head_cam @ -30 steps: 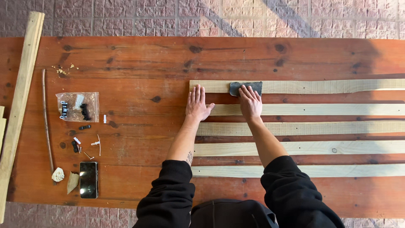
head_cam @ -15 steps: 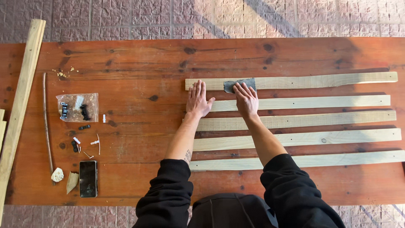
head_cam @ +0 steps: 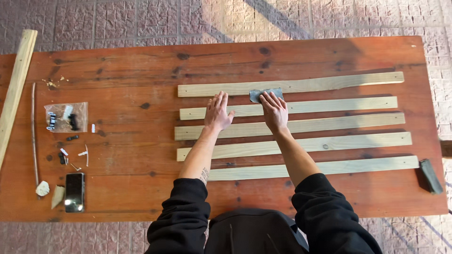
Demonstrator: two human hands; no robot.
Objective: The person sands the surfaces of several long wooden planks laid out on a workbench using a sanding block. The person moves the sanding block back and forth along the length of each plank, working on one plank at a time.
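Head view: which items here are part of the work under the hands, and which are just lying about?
In use:
right hand pressing the grey sanding sheet on the top slat
left hand flat on the second slat
three more slats

Lying about:
phone
plastic bag
thin stick
dark block
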